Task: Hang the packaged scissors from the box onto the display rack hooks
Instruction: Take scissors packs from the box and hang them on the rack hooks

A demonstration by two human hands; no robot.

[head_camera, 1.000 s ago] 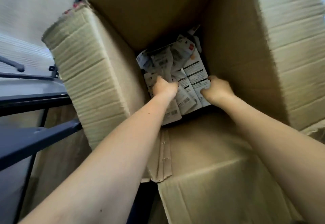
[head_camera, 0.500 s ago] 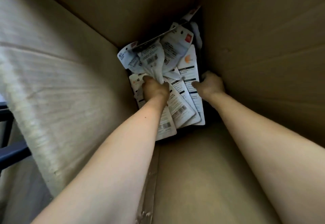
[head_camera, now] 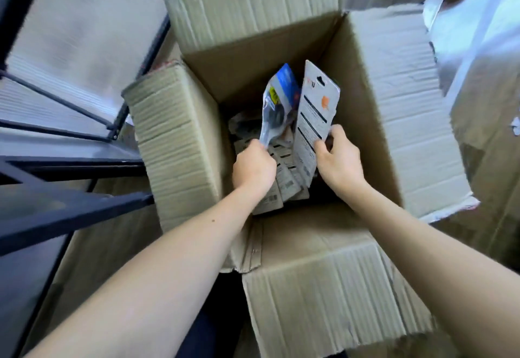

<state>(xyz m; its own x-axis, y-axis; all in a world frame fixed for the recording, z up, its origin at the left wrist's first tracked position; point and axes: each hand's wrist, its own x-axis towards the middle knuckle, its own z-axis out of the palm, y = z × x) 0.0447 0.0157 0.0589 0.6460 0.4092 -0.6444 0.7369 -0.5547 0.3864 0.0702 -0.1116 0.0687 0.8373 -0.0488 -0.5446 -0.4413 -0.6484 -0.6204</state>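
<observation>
A tall open cardboard box [head_camera: 365, 110] stands below me with its flaps folded out. My left hand [head_camera: 253, 168] grips the lower end of a blue-fronted scissors pack [head_camera: 277, 107], held upright inside the box. My right hand [head_camera: 339, 161] pinches a white backing card pack [head_camera: 313, 116] with black text bars and an orange mark, also upright, its hang hole at the top. Several more packs [head_camera: 284, 186] lie at the box bottom between my hands.
A black metal rack frame [head_camera: 67, 203] with thin bars [head_camera: 56, 99] stands at the left, close to the box's left flap [head_camera: 174, 144]. More cardboard lies under and around the box. A pale plastic sheet [head_camera: 478, 34] covers the upper right.
Both hands have risen from the pile at the box bottom, each lifting a pack upright. The view has pulled back out of the box, so the rack shows again.
</observation>
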